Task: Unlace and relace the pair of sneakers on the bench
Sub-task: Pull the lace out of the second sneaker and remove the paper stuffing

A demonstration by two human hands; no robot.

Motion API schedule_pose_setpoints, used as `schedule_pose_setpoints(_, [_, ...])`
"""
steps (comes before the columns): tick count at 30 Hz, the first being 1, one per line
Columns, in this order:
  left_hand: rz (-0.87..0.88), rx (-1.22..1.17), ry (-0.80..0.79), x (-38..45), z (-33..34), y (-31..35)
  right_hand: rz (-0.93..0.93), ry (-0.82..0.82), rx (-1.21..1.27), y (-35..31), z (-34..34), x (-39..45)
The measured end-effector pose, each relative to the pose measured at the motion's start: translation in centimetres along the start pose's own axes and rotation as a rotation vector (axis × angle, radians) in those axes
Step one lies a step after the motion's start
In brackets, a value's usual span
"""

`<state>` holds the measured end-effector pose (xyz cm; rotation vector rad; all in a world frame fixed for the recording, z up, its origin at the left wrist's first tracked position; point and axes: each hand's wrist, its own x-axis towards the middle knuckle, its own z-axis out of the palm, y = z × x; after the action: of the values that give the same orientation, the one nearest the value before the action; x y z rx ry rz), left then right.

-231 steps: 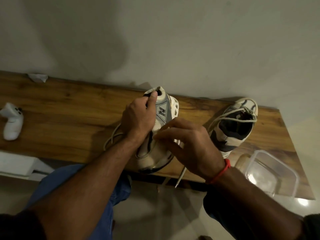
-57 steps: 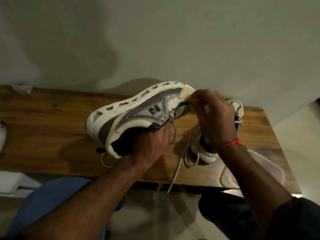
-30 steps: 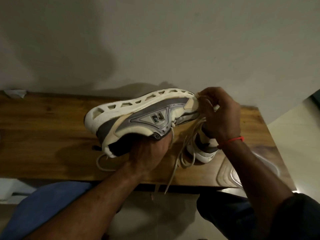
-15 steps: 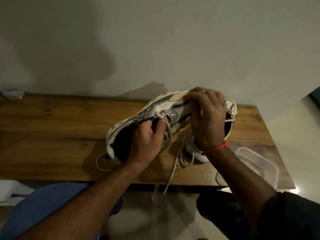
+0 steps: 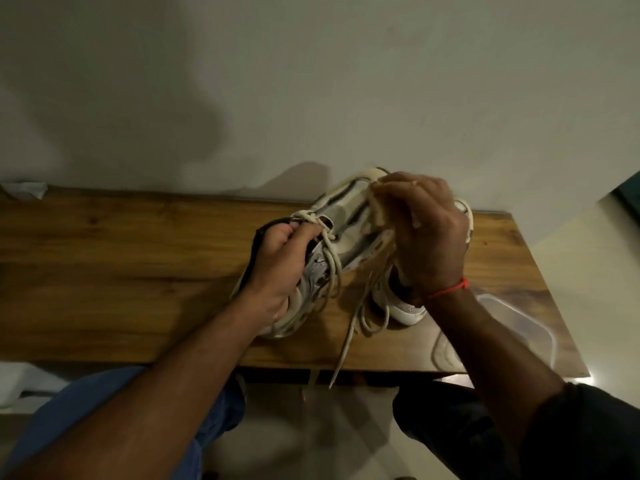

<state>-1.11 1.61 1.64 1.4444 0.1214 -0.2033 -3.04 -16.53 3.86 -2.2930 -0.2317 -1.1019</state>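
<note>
Left hand (image 5: 280,268) grips the sneaker (image 5: 332,237) while right hand (image 5: 426,233) pinches its lace (image 5: 349,327) near the toe; lacing looks unfinished.

The cream-and-grey mesh sneaker (image 5: 346,233), earlier tipped sole-up above the wooden bench (image 5: 138,271), now shows its laced top (toe towards the wall). The left hand (image 5: 280,268) has shifted into its collar; the right hand (image 5: 426,233) tugs the cream lace (image 5: 360,306) at the toe.
</note>
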Motion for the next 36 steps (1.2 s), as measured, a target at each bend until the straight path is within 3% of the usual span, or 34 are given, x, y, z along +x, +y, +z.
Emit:
schedule_pose_setpoints(3, [-0.011,0.042,-0.122,-0.7,0.2,0.0,0.150,0.061,0.011,1.3,-0.8,0.7])
schedule_pose_setpoints(6, [-0.036,0.015,-0.143,-0.9,0.3,0.1,0.214,0.052,-0.009,1.6,-0.8,0.5])
schedule_pose_setpoints(11, [-0.089,-0.032,-0.068,-0.5,0.0,0.2,0.177,0.003,0.033,0.5,0.8,-0.5])
schedule_pose_setpoints(15, [-0.166,-0.148,-0.004,-0.1,-0.4,0.3,0.099,-0.148,0.090,-2.0,2.7,-2.4])
schedule_pose_setpoints(21, [-0.254,-0.251,-0.026,0.6,-1.9,0.5,0.028,-0.217,0.245,-5.1,3.3,-4.2])
schedule_pose_setpoints(25, [-0.365,-0.474,-0.080,1.7,-2.7,1.3,-0.101,-0.303,0.327,-6.4,3.6,-5.3])
schedule_pose_setpoints(30, [-0.496,-0.509,-0.236,1.8,-3.0,1.3,-0.223,-0.160,0.140,-3.9,2.5,-2.8])
schedule_pose_setpoints(36, [-0.646,-0.354,-0.341,0.4,-1.6,-0.2,0.023,0.002,0.043,-1.0,0.2,0.0])
